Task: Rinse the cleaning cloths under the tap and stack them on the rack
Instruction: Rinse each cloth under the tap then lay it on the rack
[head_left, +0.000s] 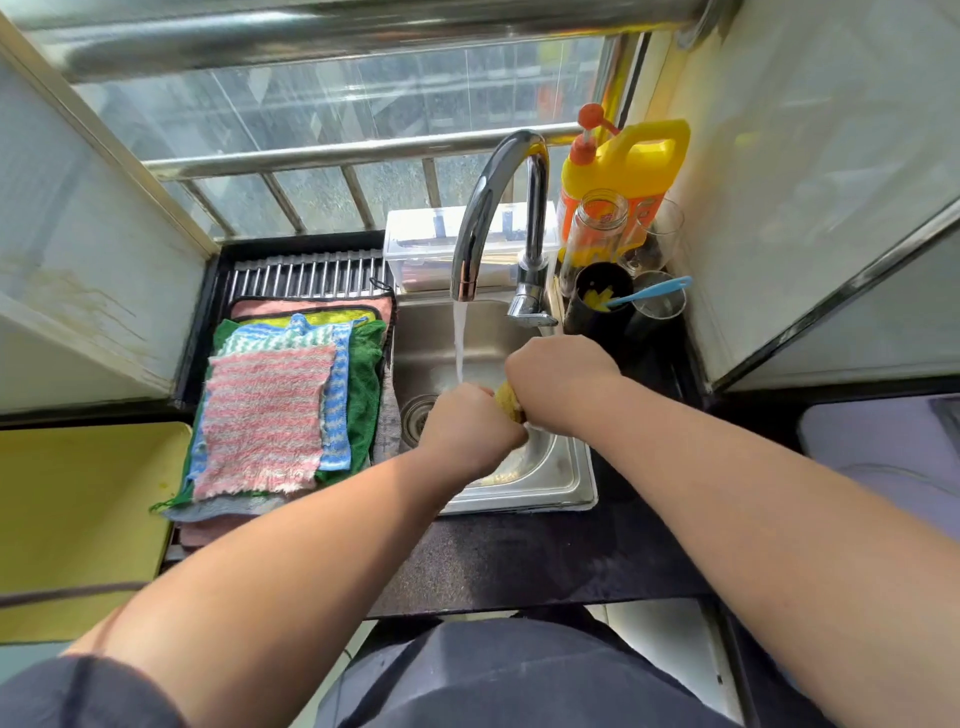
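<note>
Your left hand (470, 426) and right hand (558, 382) grip what looks like a yellow cloth (508, 402) over the sink (561, 467), beside the tap's (488, 208) running stream; cloths (270, 415) lie stacked on the rack (306, 273).

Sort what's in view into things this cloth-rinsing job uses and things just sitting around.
In use: yellow cloth, gripped by left hand and right hand; running tap; sink; stack of cloths on the rack.
Lying about: yellow detergent jug; glass jar; clear plastic box; black cup; yellow board.
</note>
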